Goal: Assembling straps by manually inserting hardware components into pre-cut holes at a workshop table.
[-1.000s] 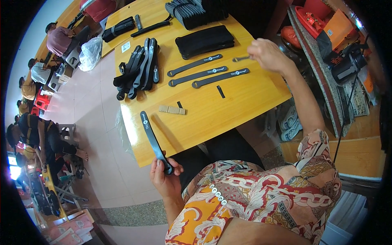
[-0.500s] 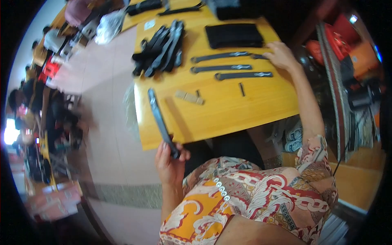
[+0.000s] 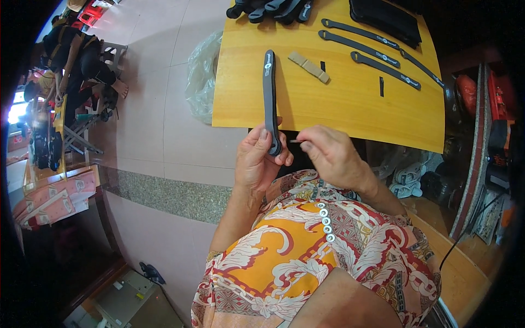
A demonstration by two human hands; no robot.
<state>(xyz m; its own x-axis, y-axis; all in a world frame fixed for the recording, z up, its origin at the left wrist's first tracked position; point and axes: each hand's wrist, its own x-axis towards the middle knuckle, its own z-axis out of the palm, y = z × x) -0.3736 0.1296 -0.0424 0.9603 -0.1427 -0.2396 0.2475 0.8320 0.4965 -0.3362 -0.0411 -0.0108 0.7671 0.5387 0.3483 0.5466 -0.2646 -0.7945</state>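
My left hand (image 3: 258, 158) grips the near end of a long dark grey strap piece (image 3: 269, 93), which points away from me over the front edge of the yellow wooden table (image 3: 350, 109). My right hand (image 3: 328, 153) pinches a tiny pin-like part (image 3: 295, 141) between thumb and forefinger, its tip right beside the end of the strap that my left hand holds. Both hands hover just off the table's near edge, above my patterned sleeve.
Three more dark strap pieces (image 3: 372, 49) lie on the table's far side, beside a small beige strip (image 3: 309, 67), a short black bit (image 3: 381, 86), a black flat case (image 3: 385, 16) and a heap of black parts (image 3: 268, 8). A clear plastic bag (image 3: 202, 76) hangs at the table's left. Seated people (image 3: 76, 60) are at far left.
My right hand has come back from the strap pieces far across the table to my left hand, now pinching a small part. The left hand has kept its hold on the strap throughout.
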